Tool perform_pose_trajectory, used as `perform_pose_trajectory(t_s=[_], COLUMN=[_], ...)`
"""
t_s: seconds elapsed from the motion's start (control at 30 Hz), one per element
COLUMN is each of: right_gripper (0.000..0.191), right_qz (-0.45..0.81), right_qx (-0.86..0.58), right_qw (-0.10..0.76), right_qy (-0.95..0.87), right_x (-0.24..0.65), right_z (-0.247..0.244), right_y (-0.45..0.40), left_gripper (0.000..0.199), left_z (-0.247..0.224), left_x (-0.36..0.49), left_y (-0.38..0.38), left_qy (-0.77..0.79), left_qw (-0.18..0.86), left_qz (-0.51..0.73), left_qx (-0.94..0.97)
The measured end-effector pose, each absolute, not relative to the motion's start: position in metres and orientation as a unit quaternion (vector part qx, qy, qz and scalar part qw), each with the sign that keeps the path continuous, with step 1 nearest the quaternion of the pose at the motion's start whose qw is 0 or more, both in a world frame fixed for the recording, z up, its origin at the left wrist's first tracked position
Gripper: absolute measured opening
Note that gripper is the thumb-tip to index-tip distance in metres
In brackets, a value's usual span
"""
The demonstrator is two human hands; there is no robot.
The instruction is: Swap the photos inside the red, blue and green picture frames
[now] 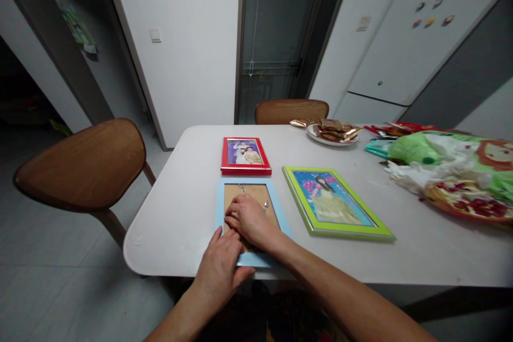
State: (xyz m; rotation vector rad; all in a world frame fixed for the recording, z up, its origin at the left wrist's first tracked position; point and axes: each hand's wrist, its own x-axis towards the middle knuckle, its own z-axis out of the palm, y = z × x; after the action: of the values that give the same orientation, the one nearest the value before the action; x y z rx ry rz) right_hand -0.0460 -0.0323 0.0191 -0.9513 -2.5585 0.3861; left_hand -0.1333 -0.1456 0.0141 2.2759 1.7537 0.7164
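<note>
Bare forearms (320, 273) cross the front edge of the tabletop (172, 208), near which the left hand (219, 261), half open, rests on the lower left of the back-up blue frame (282, 216), probably for steadiness, while the right hand (249, 219) curls its fingers on the brown backing (254, 191); whether they pinch something, I cannot tell. Beyond lies the red frame (246, 155), rightward the green frame (334, 202); open room is mostly toward the tabletop's left edge.
</note>
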Motion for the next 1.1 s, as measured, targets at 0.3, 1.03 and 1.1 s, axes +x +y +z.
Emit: perform_pose_trajectory(t_s=[0.3, 1.03, 1.1], right_gripper=[0.014, 0.031, 0.026], right_qz=[0.141, 0.118, 0.155], right_qx=[-0.365, -0.384, -0.312], right_qw=[0.201, 0.203, 0.182], right_qy=[-0.898, -0.893, -0.92], right_x=[-0.05, -0.018, -0.001], right_z=[0.014, 0.025, 0.033], right_y=[-0.024, 0.0, -0.017], left_gripper=[0.022, 0.026, 0.027], left_z=[0.014, 0.011, 0.011], left_x=[-0.132, -0.135, -0.134], left_y=[-0.145, -0.143, -0.143], left_qy=[0.593, 0.598, 0.596], left_qw=[0.102, 0.106, 0.109], left_qz=[0.247, 0.234, 0.239], left_qx=[0.759, 0.759, 0.759])
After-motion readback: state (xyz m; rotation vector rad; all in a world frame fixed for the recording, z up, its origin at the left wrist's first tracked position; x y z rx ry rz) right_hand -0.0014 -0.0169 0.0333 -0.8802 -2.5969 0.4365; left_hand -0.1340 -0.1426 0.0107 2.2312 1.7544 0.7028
